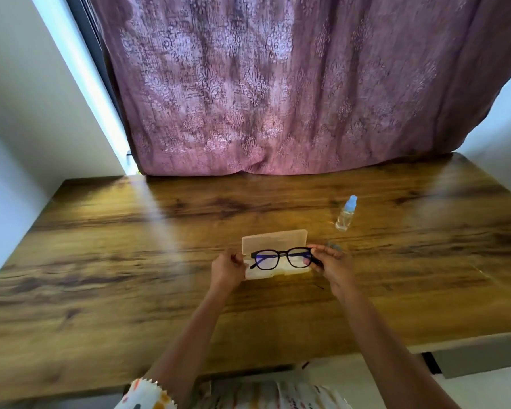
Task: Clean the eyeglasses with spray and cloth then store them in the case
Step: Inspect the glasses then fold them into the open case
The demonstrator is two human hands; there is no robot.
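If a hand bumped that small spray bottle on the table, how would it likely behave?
The spray bottle stands upright, tall and narrow, so it would probably tip easily. It looks like clear plastic with some liquid, likely light. Its round body would probably roll across the smooth wooden table once down.

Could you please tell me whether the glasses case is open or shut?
Open: the glasses case has its lid raised behind the eyeglasses, which both hands hold over its tray.

Black eyeglasses [281,257], beige case [275,242], mauve damask curtain [278,84]
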